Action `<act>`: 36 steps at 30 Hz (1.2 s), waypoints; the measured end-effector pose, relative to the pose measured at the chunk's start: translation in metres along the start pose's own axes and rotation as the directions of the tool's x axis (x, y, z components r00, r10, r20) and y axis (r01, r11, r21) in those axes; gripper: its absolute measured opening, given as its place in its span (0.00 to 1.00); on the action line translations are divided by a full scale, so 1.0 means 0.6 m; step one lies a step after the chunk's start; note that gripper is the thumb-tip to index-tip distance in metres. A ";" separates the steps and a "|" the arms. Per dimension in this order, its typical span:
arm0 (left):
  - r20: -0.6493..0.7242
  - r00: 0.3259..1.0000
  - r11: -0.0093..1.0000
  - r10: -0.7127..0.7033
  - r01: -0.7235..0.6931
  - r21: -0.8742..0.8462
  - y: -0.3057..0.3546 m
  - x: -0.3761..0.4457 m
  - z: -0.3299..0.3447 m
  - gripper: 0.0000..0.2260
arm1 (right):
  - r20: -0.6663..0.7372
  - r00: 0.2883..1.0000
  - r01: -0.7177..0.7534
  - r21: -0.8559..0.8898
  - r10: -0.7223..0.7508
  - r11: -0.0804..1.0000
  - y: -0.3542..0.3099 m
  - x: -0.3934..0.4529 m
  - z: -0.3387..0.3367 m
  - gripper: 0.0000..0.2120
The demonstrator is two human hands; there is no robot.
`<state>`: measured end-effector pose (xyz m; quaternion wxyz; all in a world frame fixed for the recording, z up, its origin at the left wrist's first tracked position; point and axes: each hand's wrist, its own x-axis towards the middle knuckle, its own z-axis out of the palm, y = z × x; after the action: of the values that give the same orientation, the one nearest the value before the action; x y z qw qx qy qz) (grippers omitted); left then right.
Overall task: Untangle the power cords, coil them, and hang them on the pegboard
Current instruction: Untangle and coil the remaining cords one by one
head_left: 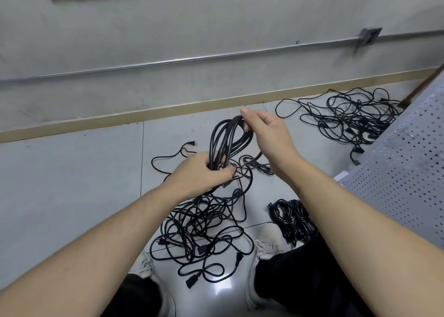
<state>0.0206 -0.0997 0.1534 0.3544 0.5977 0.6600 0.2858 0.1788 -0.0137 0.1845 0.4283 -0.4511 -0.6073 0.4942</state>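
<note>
Grey tiled floor (pixel 72 196), concrete wall (pixel 144 40), black cord tangles (pixel 199 225).

Matt black rubbery cords (pixel 204 223), glossy grey floor tiles (pixel 72 177), perforated metal pegboard (pixel 403 172).

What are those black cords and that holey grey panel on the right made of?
The black cords look rubber- or plastic-jacketed: matte, and they bend in soft loops. The grey panel looks like painted sheet metal: flat, stiff, evenly punched with holes. It could be hardboard.

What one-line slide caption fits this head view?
Both hands, left hand and right hand, coil a black power cord above floor tangles.
</note>
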 end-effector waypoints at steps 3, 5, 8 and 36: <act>0.012 0.998 0.998 0.057 -0.057 -0.037 0.003 -0.006 0.001 0.11 | -0.072 0.997 0.011 0.001 -0.011 1.000 0.000 0.003 0.009 0.17; 0.013 0.995 0.992 0.099 -0.097 -0.082 0.005 -0.010 0.003 0.12 | -0.010 0.999 -0.047 0.171 0.050 0.984 0.001 0.002 0.017 0.13; 0.026 0.984 0.979 0.178 -0.174 -0.106 0.002 -0.018 0.009 0.15 | 0.090 0.988 -0.154 0.368 0.130 0.917 0.004 -0.003 0.021 0.18; -0.009 0.996 0.718 0.085 -0.067 -0.693 0.019 -0.004 -0.013 0.03 | 0.404 0.822 -0.497 0.164 0.402 0.852 0.035 -0.007 0.037 0.21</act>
<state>0.0211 -0.1001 0.1676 0.5475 0.4520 0.4763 0.5188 0.1609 -0.0206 0.1602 0.2374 -0.4252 -0.4786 0.7306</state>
